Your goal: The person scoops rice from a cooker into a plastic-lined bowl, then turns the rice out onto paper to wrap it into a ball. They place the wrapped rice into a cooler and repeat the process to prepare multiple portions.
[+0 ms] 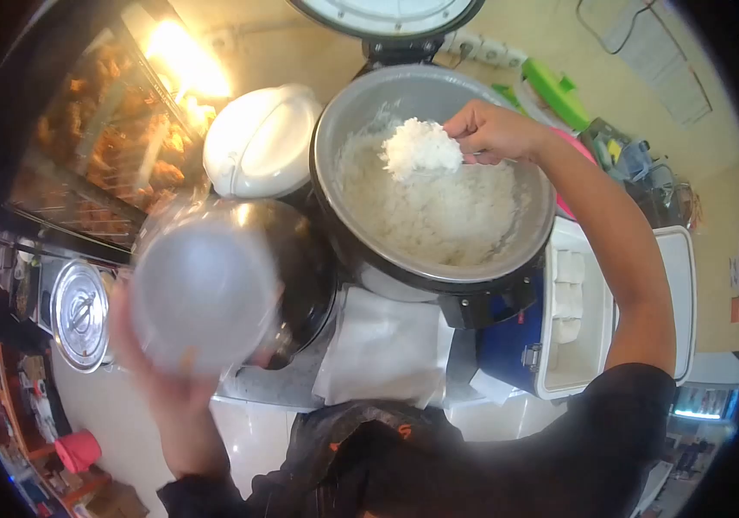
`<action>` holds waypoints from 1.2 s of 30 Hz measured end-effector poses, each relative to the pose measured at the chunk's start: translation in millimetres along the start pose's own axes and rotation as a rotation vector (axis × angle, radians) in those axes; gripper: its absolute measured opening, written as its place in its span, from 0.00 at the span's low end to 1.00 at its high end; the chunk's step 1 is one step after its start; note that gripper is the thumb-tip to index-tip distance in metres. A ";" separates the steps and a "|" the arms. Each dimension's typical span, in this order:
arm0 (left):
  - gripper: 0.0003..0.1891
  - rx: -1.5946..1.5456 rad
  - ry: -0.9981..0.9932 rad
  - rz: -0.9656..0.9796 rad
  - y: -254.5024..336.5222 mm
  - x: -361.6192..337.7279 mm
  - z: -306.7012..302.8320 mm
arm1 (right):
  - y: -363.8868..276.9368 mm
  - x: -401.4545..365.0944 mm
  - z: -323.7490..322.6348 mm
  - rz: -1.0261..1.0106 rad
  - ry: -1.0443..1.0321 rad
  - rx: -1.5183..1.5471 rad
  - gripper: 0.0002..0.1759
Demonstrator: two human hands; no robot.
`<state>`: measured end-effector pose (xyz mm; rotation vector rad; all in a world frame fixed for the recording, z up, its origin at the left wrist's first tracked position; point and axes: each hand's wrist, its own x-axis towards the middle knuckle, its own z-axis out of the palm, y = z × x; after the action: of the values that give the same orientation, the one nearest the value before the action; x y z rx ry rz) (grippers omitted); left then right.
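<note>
My right hand (497, 134) is closed on a rice scoop whose blade is mostly hidden under a heap of white rice (421, 148). Scoop and rice are over the wide grey pot of a large rice cooker (366, 255), which holds more cooked rice (438, 216). To the left, my left hand (158, 375) grips a round translucent plastic bowl (204, 298), smeared by motion. That bowl is in front of a dark rounded pot (305, 268) and apart from the scoop. The bowl's inside cannot be made out clearly.
The cooker's raised lid (391, 15) stands behind. White paper sheets (382, 345) lie before the cooker. Right of it sits an open blue-and-white cooler (544, 345). A white lidded container (259, 138) and a lit glass case of fried food (97, 129) stand at left.
</note>
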<state>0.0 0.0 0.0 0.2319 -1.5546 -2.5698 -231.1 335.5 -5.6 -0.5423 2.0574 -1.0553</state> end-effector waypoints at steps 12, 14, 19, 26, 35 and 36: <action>0.32 -0.725 -0.526 -0.568 -87.8 91.4 159.9 | -121.5 -87.7 6.3 -0.504 0.298 -1.211 0.18; 0.32 -0.822 -0.485 -0.580 -93.4 83.8 161.6 | -141.3 -101.0 30.7 -0.347 0.438 -1.374 0.16; 0.33 -0.863 -0.390 -0.591 -90.3 86.0 149.0 | -129.5 -111.7 58.5 -0.383 0.634 -1.478 0.15; 0.29 -0.693 -0.195 -0.471 -64.3 95.1 111.4 | -113.1 -98.6 17.6 -0.231 0.482 -1.249 0.18; 0.32 -0.855 -0.166 -0.388 -13.0 51.9 51.0 | 10.5 22.4 28.3 0.034 -0.152 -0.963 0.28; 0.34 -0.879 -0.177 -0.391 -8.5 44.6 41.8 | 25.3 34.2 31.2 0.026 -0.179 -0.974 0.28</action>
<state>-52.2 31.7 8.8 0.2206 -0.2933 -3.3508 -229.3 312.0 -52.8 -1.0242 2.3042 0.0941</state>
